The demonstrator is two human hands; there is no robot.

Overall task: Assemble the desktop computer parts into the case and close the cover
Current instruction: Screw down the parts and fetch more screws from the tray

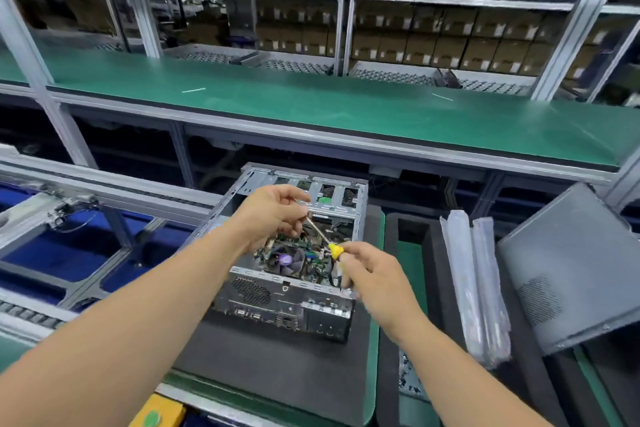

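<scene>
Top of the case [287, 253] is wide open, so you can reach in from above, but both hands and the screwdriver [320, 232] hang right over the opening. The drive cage [329, 194] blocks the far end. Right side is crowded: bagged parts [474, 288], then the cover [571, 267] leaning tilted.

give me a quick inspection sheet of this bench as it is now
surface: black foam mat on a green bench.
job's things: open case lies on the mat, board and fan exposed; grey cover leans tilted at right, not fitted.
clutter: two bagged strips stand in the foam tray right of the case.
grippers: left hand pinches the tip of the screwdriver; right hand grips its yellow handle, above the case.
cables: dark wires inside the case, routing unclear.
surroundings: green conveyor behind, shelves of boxes beyond, blue bins at left.
</scene>
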